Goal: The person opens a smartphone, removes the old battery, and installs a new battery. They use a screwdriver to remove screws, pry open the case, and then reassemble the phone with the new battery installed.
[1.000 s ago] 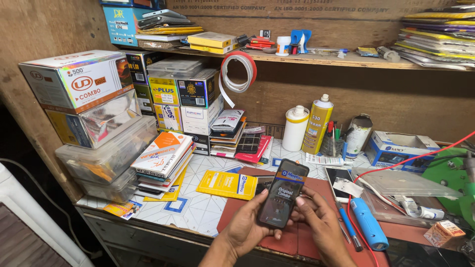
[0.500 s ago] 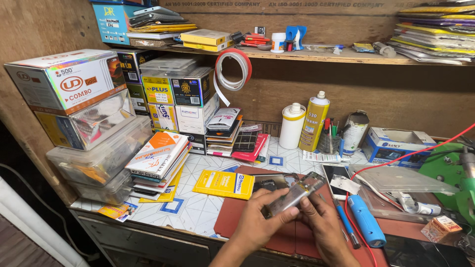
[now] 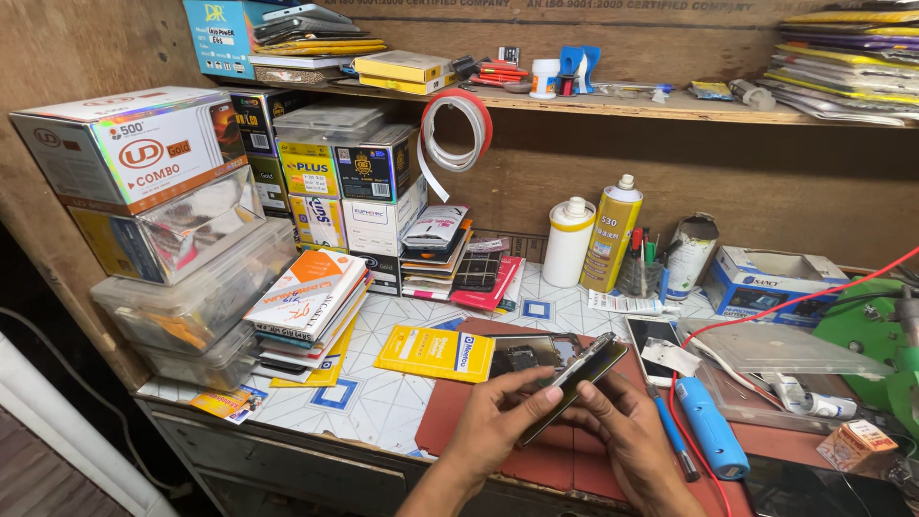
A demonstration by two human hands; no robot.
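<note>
Above the red mat [image 3: 536,460] at the bench's front edge, held edge-on: slim smartphone [image 3: 572,381], pinched by left hand [image 3: 503,426] and right hand [image 3: 627,440] along its long sides, likely light, stiff, slippery, glass fragile.

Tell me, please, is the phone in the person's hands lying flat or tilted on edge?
Tilted on edge: the phone shows mainly its thin side, pinched between the left hand and right hand above the red mat.

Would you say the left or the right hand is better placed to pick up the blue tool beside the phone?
Probably the right hand: it lies nearer the blue tool on the mat. The left hand grips the phone from the far side.
</note>
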